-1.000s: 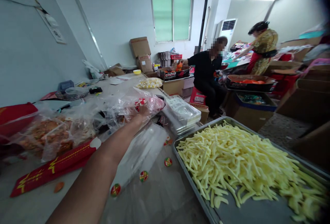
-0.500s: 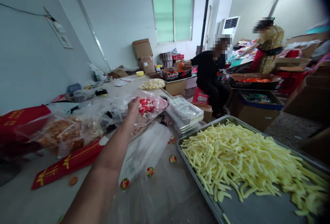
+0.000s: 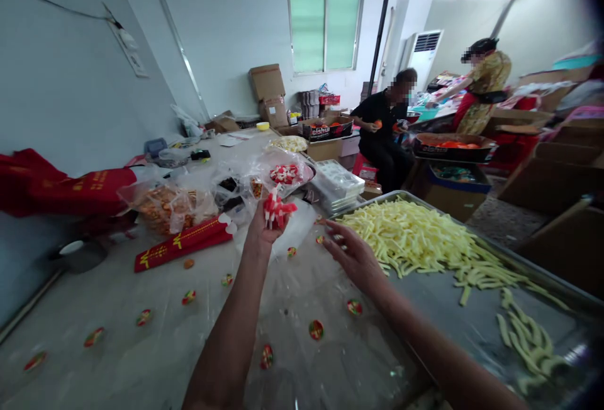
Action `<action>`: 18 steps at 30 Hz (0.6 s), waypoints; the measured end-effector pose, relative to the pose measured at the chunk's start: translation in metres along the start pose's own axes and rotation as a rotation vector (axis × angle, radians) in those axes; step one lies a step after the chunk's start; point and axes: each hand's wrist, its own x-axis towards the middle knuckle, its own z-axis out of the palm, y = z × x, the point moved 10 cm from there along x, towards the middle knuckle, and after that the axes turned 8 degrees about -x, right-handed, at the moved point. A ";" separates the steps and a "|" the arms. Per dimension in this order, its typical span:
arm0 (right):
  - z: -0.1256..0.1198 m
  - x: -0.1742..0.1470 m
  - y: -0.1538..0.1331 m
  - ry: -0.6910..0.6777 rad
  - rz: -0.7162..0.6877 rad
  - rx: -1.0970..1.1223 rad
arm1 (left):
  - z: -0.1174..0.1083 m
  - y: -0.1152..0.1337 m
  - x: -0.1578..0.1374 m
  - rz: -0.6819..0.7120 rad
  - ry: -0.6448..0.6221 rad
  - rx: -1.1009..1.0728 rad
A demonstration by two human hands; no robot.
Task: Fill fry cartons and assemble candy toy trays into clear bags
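My left hand [image 3: 265, 229] is closed around a handful of small red-and-white pieces [image 3: 279, 207], raised above the table. Beyond it, a clear plastic bag [image 3: 302, 161] lies open with more such pieces [image 3: 284, 175] inside. My right hand [image 3: 353, 258] holds nothing; its fingers are stretched out and apart, pointing toward the left hand. It hovers by the left edge of a metal tray [image 3: 434, 315] heaped with pale yellow curved sticks [image 3: 415, 234]. Small round red-and-green packets [image 3: 316, 329] lie spaced out in rows on the table.
A long red-and-yellow packet [image 3: 184, 241] and a clear bag of brownish snack pieces [image 3: 174, 209] lie to the left. Stacked clear plastic trays [image 3: 337, 183] stand behind the metal tray. Two people [image 3: 384, 124] work farther back, among cardboard boxes [image 3: 453, 190].
My left hand has come back from the bag with a handful of red-and-white pieces. My right hand has entered from the right. The view has shifted, showing more of the round packets.
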 end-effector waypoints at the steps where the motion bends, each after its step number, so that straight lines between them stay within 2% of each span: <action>1: 0.009 0.007 -0.006 -0.012 -0.033 0.035 | -0.009 -0.013 -0.013 -0.043 0.002 -0.008; 4: 0.032 0.012 -0.013 -0.089 -0.081 0.135 | -0.030 -0.050 -0.047 -0.138 -0.032 -0.033; 7: 0.037 0.003 -0.006 -0.123 -0.013 0.264 | -0.043 -0.082 -0.070 -0.215 -0.065 -0.099; 9: 0.031 -0.005 -0.003 -0.096 0.038 0.292 | -0.051 -0.101 -0.079 -0.249 -0.055 -0.132; 14: 0.016 -0.014 -0.001 -0.001 0.094 0.182 | -0.065 -0.136 -0.084 -0.259 -0.005 -0.176; 16: 0.003 -0.009 0.000 0.042 0.091 0.158 | -0.069 -0.141 -0.084 -0.252 0.014 -0.192; 18: -0.019 0.003 0.002 0.101 0.055 0.120 | -0.075 -0.137 -0.083 -0.234 0.029 -0.173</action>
